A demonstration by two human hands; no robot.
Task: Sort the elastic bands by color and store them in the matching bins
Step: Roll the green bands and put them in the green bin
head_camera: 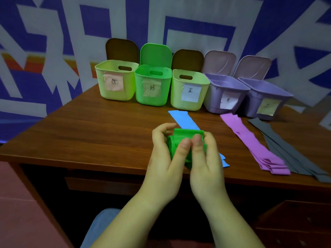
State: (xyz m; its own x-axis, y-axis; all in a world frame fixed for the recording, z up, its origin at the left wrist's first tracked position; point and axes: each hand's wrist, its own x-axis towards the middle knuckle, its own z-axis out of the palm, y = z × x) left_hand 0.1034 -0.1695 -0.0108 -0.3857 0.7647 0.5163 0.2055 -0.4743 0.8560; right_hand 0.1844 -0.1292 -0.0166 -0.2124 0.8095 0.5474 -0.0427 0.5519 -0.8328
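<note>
Both hands meet over the near edge of the desk [89, 126], working a green elastic band [180, 140] into a compact roll. The left hand [166, 158] curls round the roll's left side, its thumb pressed on the front; the right hand [204, 158] curls round the right side, its thumb set just beside the other. The fingers are closed firmly on the band, probably so that the springy material cannot unwind before it is stored. Beyond the fingertips, and partly hidden under the hands, lies a stack of blue bands [184, 120]; to the right of the right hand's fingers lie the purple bands [250, 142], and farther right the grey bands [286, 149], each colour in its own pile, apparently pre-sorted. Well beyond the fingers a row of five open-lidded bins stands against the wall, each labelled on its front. The green bin [152, 85], ahead and slightly left of the left hand's fingers, is judged the destination of the roll. The others are a pale bin with a pink label [116, 81], a pale bin with a blue label [188, 90] and two lilac bins [223, 93] [265, 99].
</note>
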